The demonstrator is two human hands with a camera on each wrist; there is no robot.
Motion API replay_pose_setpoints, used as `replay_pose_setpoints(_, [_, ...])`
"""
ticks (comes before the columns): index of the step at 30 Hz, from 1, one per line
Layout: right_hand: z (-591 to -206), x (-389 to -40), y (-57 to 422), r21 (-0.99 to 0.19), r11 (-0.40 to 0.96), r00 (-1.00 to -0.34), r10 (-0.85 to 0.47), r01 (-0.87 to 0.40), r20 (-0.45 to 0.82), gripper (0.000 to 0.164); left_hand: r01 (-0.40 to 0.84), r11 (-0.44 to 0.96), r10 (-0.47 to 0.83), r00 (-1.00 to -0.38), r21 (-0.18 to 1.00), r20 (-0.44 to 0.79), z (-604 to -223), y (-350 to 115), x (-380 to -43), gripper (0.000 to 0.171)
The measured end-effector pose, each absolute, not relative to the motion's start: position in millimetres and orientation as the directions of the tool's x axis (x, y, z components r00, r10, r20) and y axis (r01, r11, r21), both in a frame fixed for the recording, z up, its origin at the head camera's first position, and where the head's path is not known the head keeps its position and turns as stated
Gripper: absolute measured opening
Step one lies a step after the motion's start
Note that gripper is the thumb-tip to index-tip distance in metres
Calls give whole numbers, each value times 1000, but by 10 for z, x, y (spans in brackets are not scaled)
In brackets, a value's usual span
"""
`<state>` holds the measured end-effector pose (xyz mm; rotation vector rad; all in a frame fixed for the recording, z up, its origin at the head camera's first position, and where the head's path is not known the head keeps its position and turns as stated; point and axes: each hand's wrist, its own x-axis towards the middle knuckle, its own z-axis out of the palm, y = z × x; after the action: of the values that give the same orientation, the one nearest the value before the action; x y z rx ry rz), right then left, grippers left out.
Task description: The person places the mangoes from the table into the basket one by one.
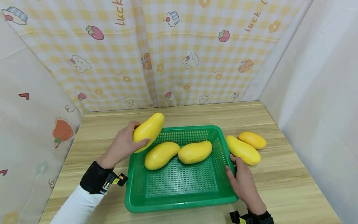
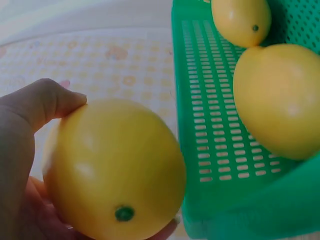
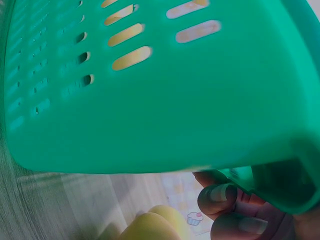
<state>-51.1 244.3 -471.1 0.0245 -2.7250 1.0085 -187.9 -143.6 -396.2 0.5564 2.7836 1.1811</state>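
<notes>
My left hand (image 1: 124,143) grips a yellow mango (image 1: 149,130) over the back left corner of a green plastic basket (image 1: 181,205). In the left wrist view the held mango (image 2: 115,170) shows a small green stem spot, with the thumb on one side and fingers beneath. Two more mangoes, one on the left (image 1: 162,155) and one on the right (image 1: 195,152), lie side by side in the back half of the basket. My right hand (image 1: 243,183) holds the basket's right rim, its fingers (image 3: 217,200) curled under the edge in the right wrist view.
Outside the basket on the right, a large mango (image 1: 243,150) and a smaller one (image 1: 252,140) lie together on the wooden table (image 1: 291,183). A checked cloth (image 1: 173,62) hangs behind the table, with pale sheets (image 1: 321,93) along the sides.
</notes>
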Motion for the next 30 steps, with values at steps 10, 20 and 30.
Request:
replay_pose_setpoints(10, [-4715,-510,2443,-641,761,-970,68,-101,235,37,351,656,409,-909,668,76,-3932,-1331,-1780,59])
replay_pose_setpoints(20, [-4703,-509,2438,-641,762,-970,72,-96,231,37,339,691,430,-903,638,13,-3874,-1210,-1655,62])
replay_pose_setpoints(30, [-4702,-505,2434,-632,767,-966,66,-111,250,37,390,713,492,-870,583,-20,-3886,-1147,-1612,60])
